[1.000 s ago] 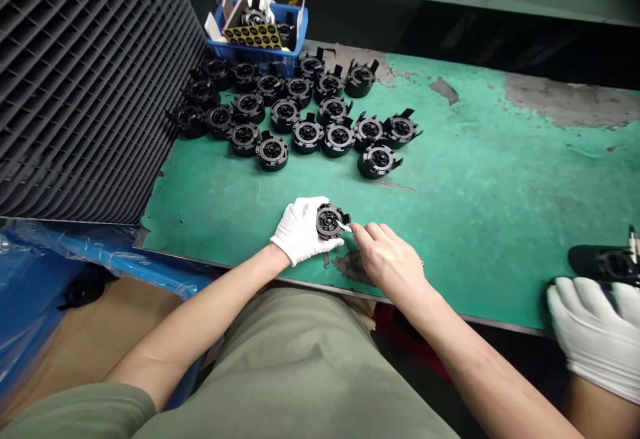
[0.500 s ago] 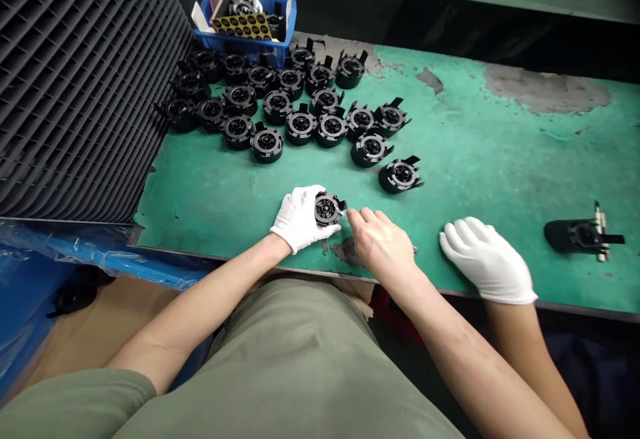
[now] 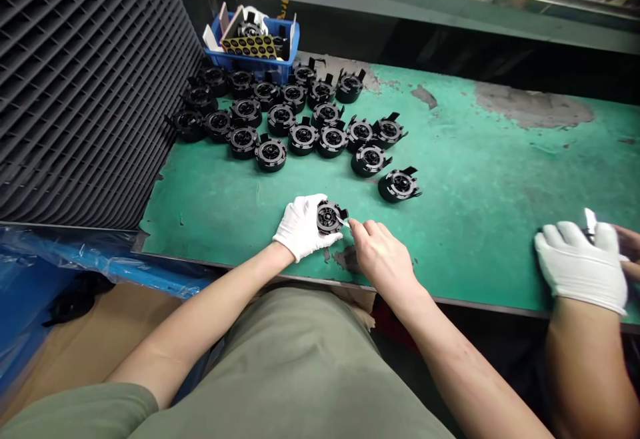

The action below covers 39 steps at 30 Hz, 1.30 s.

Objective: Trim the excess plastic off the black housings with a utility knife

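Note:
My left hand [image 3: 301,226], in a white glove, grips a round black plastic part [image 3: 329,217] just above the green table [image 3: 470,179] near its front edge. My bare right hand [image 3: 383,257] pinches a small thin blade-like tool [image 3: 344,223] whose tip touches the part's right rim. Behind them lie several similar black round parts [image 3: 300,122] in a loose cluster, the nearest one [image 3: 399,185] to the right.
A blue bin [image 3: 260,42] with parts and a yellow sticker sheet stands at the back left. A stack of dark gridded trays [image 3: 85,85] fills the left. A co-worker's white-gloved hand [image 3: 583,265] rests at the right edge. Blue plastic and cardboard lie below left.
The co-worker's gloved hand set one more black part beside the cluster, then drew back to the right edge over the black piece there. My own hands stayed on the part.

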Motion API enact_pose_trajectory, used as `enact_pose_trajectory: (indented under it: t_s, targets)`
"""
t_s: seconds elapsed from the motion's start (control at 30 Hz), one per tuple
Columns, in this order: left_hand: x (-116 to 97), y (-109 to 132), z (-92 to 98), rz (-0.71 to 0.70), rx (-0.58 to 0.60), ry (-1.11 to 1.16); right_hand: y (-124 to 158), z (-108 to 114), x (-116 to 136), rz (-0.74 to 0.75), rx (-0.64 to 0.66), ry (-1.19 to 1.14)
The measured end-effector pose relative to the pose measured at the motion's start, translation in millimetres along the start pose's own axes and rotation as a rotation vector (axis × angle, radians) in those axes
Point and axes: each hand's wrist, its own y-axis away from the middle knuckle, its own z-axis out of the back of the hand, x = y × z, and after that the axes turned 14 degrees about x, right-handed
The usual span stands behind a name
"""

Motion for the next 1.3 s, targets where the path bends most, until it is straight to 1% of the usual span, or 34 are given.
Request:
enact_pose_trajectory:
  t_s: [0.33,0.47,0.57,0.67,0.77,0.87,0.97,1.03,1.1,1.2,1.3]
  targets:
    - [-3,-1,3.5,0.013,0.025,0.008,-8,17,0,0.010,0.119,-0.009]
    - [-2,-1,3.2,0.016,0.028,0.013,-10,20,2,0.001,0.142,-0.014]
    - [-2,-1,1.5,0.016,0.031,0.018,-10,19,7,-0.023,0.129,-0.026]
    - [-4,0,-0.2,0.018,0.036,0.020,-9,15,13,-0.045,0.085,-0.054]
    - [-4,0,2.5,0.013,0.057,0.019,-3,13,10,-0.036,0.028,-0.109]
    - [5,-6,14.0,-0.059,0.142,0.021,7,12,-6,0.022,-0.018,-0.197]
    - [19,-14,29.5,-0.265,0.322,0.037,14,9,-29,0.063,-0.044,-0.299]
    - [26,-18,35.8,-0.389,0.413,0.058,13,7,-42,0.094,-0.037,-0.342]
    - [29,-20,36.4,-0.438,0.432,0.086,6,4,-51,0.150,-0.007,-0.352]
    - [29,-20,30.6,-0.421,0.395,0.110,-7,0,-57,0.235,0.052,-0.313]
    - [28,-19,24.8,-0.400,0.377,0.103,-15,1,-57,0.270,0.098,-0.247]
